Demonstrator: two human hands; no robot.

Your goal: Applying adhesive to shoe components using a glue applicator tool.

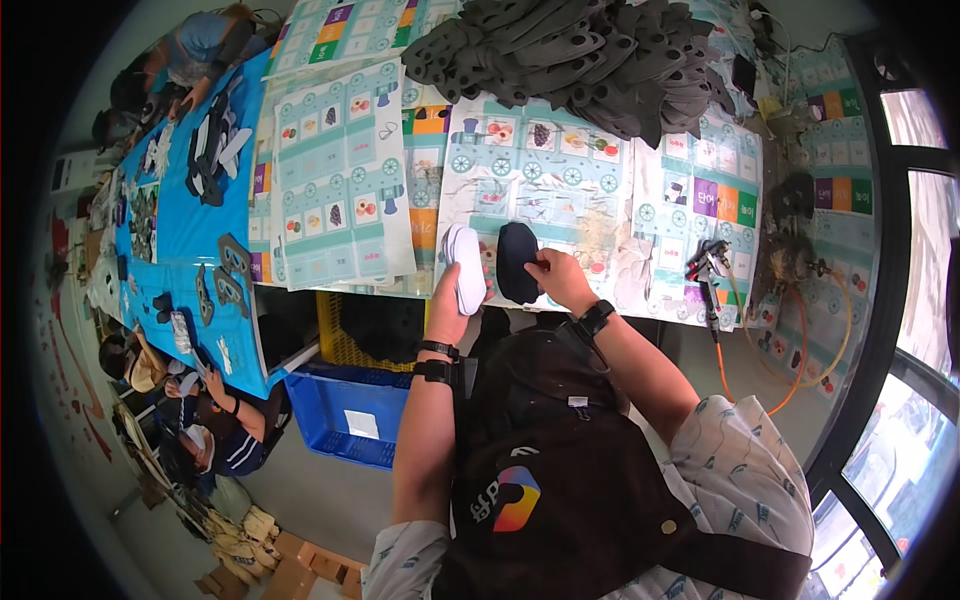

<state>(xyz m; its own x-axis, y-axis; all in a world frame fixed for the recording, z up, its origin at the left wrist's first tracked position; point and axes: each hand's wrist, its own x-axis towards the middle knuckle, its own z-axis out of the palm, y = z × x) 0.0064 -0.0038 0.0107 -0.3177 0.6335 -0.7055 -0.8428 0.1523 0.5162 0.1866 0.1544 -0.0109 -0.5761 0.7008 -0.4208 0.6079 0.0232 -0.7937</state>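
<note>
Stack of thin white, sole-shaped pieces (464,270) stands out over the near edge of the worktable, gripped in the left hand (449,308), with the thumb along one side and fingertips showing at the other. Just to its right is a black, sole-shaped piece with a soft-looking surface (516,262), its right edge pinched between thumb and forefinger of the right hand (560,280). Whether the black piece also rests on the table cannot be told.

Both wrists carry black bands (597,318). Beneath and beyond the hands, pale teal printed sheets with small pictures (540,180) cover the worktable. At its far side lies a large heap of dark grey, flat cut-outs (590,70). To the right, near the table's edge, is a black and silver spray gun (709,262) with an orange hose (723,370).

Left of the person's forearms stand a blue plastic crate (320,425) and, behind it, a yellow plastic basket (330,330). Farther left, a blue-covered table (200,245) bears dark cut-outs (232,280); a co-worker in a dark top (235,455) sits beside it.
</note>
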